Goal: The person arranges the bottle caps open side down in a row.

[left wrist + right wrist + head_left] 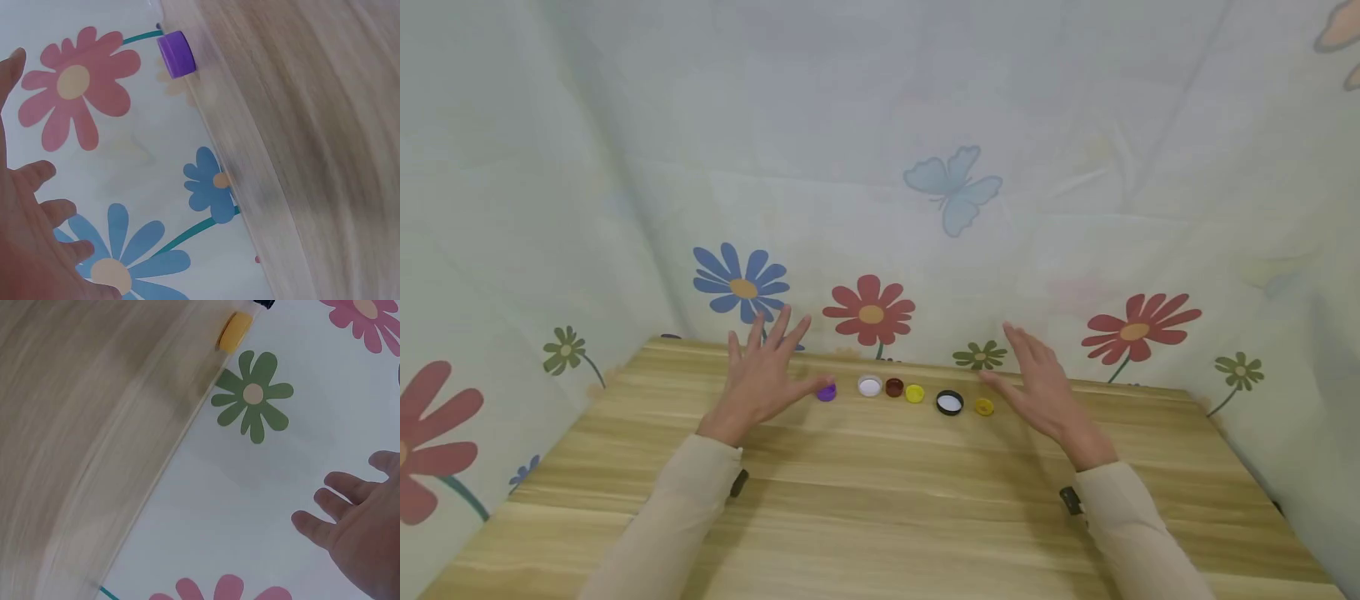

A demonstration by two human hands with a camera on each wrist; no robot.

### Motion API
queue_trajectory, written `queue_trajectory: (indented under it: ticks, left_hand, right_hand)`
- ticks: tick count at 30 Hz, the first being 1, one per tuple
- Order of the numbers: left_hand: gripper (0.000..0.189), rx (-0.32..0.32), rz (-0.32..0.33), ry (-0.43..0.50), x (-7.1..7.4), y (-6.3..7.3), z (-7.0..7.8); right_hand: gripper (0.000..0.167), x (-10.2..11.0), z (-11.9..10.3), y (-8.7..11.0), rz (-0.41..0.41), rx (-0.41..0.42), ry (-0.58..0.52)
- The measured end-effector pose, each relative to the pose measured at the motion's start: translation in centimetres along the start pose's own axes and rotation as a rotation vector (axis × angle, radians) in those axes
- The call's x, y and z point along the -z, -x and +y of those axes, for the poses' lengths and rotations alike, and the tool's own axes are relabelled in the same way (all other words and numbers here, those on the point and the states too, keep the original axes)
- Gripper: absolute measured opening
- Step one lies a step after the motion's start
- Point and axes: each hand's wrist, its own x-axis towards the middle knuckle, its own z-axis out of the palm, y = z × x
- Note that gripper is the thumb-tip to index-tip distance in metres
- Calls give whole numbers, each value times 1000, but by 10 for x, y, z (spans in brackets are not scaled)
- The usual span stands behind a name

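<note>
Several bottle caps lie in a loose row toward the back of the table. From the left they are a purple cap [826, 392], a white one [869, 386], a dark brown one [894, 387], a yellow one [914, 393], a black-rimmed one [950, 403] and an orange-yellow one [984, 407]. My left hand [758, 379] is spread with nothing in it, its thumb tip overlapping the purple cap in the head view. Fingers straight and empty, my right hand [1045, 387] hovers just right of the orange-yellow cap. The left wrist view shows the purple cap [177, 54] apart from the fingers.
A wood-grain table [865, 517] spreads out below both arms. Behind its back edge hangs a pale curtain [850, 183] printed with flowers and a butterfly, and it runs along both sides too. A dark wrist strap [1071, 501] shows at the right sleeve.
</note>
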Motion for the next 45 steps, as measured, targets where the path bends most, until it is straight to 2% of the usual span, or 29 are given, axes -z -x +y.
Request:
queue_trajectory:
  ticks: [6, 17, 25, 32, 39, 45]
  left_hand:
    - [105, -4, 40, 85, -1, -2, 4]
    - [101, -2, 48, 271, -2, -4, 4]
    - [93, -16, 79, 395, -4, -3, 0]
    - [88, -17, 107, 499, -6, -4, -3]
    - [87, -1, 95, 543, -13, -5, -8]
    - [87, 20, 78, 577, -19, -4, -13]
  right_hand:
    - [85, -7, -10, -11, -4, -2, -131]
    - [80, -24, -38, -29, -5, -5, -305]
    - [77, -40, -58, -42, -55, 1, -377]
    - [72, -56, -69, -53, -66, 20, -411]
    - [68, -71, -77, -62, -111, 60, -435]
    - [60, -85, -85, -68, -118, 55, -465]
